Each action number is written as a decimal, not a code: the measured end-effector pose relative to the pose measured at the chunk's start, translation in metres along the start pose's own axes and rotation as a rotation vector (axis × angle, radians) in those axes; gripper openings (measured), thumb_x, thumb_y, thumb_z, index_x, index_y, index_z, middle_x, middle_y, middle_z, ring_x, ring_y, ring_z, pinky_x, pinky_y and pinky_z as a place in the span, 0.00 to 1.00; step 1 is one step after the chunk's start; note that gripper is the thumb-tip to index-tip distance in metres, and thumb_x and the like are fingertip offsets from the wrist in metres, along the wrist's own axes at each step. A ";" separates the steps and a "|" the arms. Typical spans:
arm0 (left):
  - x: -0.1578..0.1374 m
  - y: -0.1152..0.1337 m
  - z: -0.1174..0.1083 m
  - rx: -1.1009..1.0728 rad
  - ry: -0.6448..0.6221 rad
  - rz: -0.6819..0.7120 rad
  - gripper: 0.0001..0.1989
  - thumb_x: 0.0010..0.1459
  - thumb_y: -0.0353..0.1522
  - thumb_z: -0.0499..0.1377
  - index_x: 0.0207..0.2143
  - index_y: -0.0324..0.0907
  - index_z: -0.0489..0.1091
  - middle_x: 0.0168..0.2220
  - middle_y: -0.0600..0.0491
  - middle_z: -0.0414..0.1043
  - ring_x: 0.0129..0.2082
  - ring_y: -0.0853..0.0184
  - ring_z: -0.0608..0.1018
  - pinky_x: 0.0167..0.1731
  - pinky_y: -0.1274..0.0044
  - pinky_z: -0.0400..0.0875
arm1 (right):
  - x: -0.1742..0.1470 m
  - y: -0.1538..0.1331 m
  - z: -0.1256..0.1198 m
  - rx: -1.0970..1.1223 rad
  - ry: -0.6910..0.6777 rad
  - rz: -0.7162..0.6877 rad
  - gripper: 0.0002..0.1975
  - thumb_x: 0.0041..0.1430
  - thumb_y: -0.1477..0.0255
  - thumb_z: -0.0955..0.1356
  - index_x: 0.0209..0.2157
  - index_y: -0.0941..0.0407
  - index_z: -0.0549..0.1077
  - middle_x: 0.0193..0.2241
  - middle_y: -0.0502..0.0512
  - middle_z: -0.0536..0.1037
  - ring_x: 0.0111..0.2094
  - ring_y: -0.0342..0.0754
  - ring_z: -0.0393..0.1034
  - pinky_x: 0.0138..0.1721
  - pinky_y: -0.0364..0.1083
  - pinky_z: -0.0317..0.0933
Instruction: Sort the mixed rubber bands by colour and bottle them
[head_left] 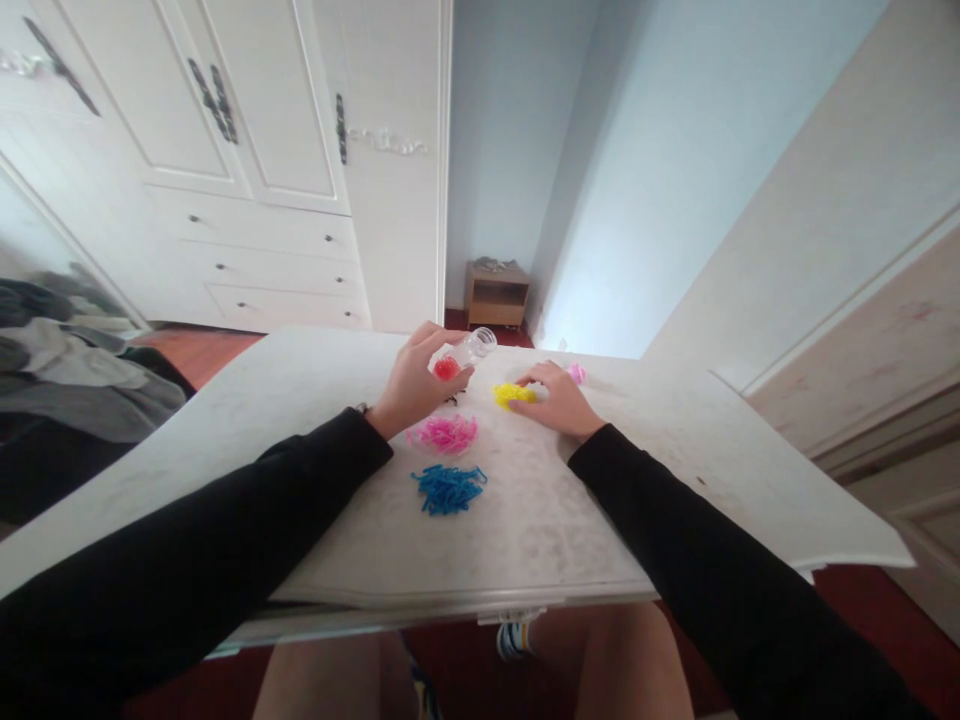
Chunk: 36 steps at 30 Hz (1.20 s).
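My left hand (424, 375) is closed around a small clear bottle (477, 346), tilted with its mouth up and to the right. Something red (446, 368) shows at the bottle's lower end; whether it is inside or part of the bottle I cannot tell. On the table, my right hand (559, 400) has thumb and fingers curled about a clump of yellow strips (508, 395). Nearer to me lie a pile of thin pink strips (448, 434) and a pile of blue strips (450, 489). Some dark bits (454, 398) are partly hidden beneath my left hand.
A round pink object (576, 373) lies just beyond my right hand on the white table (547, 540). Clothes (82, 390) are heaped at the left. Behind the table are a white wardrobe (277, 240) and a small wooden cabinet (498, 296).
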<state>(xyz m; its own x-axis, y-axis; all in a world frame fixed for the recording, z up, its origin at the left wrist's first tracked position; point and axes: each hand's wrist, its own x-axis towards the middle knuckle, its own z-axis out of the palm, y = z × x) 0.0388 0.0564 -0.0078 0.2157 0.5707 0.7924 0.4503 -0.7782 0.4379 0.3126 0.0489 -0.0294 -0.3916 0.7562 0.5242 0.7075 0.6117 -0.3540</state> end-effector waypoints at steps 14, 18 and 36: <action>-0.008 -0.007 0.010 0.019 -0.170 -0.042 0.19 0.56 0.33 0.66 0.52 0.45 0.79 0.43 0.49 0.73 0.42 0.63 0.78 0.43 0.72 0.77 | 0.007 -0.003 -0.007 0.172 0.160 0.013 0.05 0.56 0.68 0.72 0.32 0.54 0.81 0.30 0.56 0.82 0.34 0.52 0.74 0.39 0.52 0.68; -0.010 -0.005 0.007 0.049 -0.242 -0.047 0.21 0.57 0.32 0.66 0.53 0.44 0.79 0.44 0.49 0.73 0.38 0.66 0.77 0.38 0.73 0.76 | 0.003 -0.012 -0.014 0.207 0.249 0.048 0.06 0.58 0.67 0.73 0.34 0.55 0.82 0.31 0.55 0.82 0.32 0.50 0.73 0.38 0.50 0.67; -0.011 -0.001 0.008 0.132 -0.295 0.034 0.21 0.57 0.34 0.67 0.54 0.46 0.79 0.42 0.50 0.73 0.39 0.63 0.77 0.51 0.66 0.74 | 0.001 -0.019 -0.014 0.348 0.305 0.234 0.09 0.52 0.65 0.74 0.33 0.56 0.82 0.32 0.56 0.83 0.33 0.49 0.75 0.39 0.51 0.70</action>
<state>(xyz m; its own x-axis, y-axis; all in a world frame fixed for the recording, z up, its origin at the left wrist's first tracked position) 0.0426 0.0529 -0.0208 0.4659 0.6112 0.6398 0.5430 -0.7684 0.3387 0.3070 0.0343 -0.0112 -0.0203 0.8118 0.5836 0.4981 0.5143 -0.6981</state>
